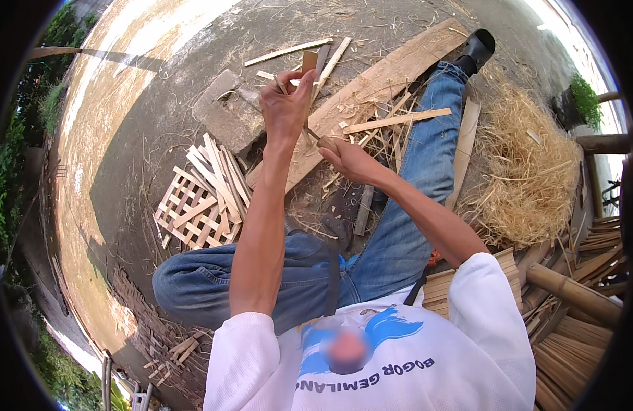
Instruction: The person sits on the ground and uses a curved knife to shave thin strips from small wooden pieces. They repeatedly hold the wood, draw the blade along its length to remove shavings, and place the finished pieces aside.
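Note:
My left hand (287, 106) is raised in front of me, its fingers pinched round a light bamboo strip (309, 60) whose end sticks up past the fingertips. Lower and to the right, my right hand (349, 160) is closed, with a narrow brownish piece (313, 134) jutting from it toward my left wrist. Whether that piece is a tool or part of the strip, I cannot tell. Beneath both hands a long wooden plank (381, 85) slants across the ground, scattered with shavings. Another bamboo strip (398, 120) lies across my right shin.
A pile of cut slats (220, 175) lies on a woven lattice panel (183, 212) at left. Behind it sits a stone block (227, 113). On the right are a heap of shavings (529, 164), a thick bamboo pole (573, 294) and bundled strips (570, 356).

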Available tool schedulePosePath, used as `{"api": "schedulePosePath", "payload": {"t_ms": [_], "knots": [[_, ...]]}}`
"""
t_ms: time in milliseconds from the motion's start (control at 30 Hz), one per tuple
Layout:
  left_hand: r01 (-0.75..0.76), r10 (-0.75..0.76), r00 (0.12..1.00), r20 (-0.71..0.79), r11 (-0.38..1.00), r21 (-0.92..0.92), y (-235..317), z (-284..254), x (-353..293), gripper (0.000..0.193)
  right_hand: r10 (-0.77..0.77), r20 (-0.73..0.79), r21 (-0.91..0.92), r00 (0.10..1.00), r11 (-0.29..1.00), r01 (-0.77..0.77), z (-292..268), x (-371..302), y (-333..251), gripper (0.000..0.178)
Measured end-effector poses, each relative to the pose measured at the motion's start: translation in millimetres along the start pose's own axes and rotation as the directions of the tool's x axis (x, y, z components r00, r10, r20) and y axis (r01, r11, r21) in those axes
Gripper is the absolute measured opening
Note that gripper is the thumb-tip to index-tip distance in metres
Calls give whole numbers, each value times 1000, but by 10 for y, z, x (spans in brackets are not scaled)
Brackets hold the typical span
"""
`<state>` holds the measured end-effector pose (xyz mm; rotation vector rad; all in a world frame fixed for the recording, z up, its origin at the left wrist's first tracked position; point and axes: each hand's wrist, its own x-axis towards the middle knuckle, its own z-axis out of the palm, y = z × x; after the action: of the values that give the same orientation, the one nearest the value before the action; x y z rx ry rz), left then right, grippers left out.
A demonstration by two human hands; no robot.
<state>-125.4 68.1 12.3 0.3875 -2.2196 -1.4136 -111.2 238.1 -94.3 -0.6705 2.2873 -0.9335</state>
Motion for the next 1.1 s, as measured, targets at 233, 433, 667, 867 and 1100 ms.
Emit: {"api": "schedulePosePath", "payload": {"t_ms": [233, 433, 667, 867, 1100], "knots": [[53, -51, 998, -35, 998, 44, -71, 21, 155, 31, 40, -61, -236, 997, 970, -54, 25, -52, 38, 53], [45, -45, 999, 22, 999, 13, -64, -163, 39, 33, 2, -78, 108, 997, 994, 6, 118, -15, -8, 55], [28, -27, 994, 102, 1000, -7, -19, -153, -370, 28, 85, -246, 169, 965, 985, -44, 639, -89, 432, 54], [-31, 39, 997, 68, 992, -121, -230, -317, -221, 23, 167, -111, 136, 980, 979, -151, 871, -113, 700, 59], [99, -62, 980, 187, 977, -192, -191, -467, -87, 41, 276, -30, 687, 961, 704, -180, 568, -365, 302, 54]]}}
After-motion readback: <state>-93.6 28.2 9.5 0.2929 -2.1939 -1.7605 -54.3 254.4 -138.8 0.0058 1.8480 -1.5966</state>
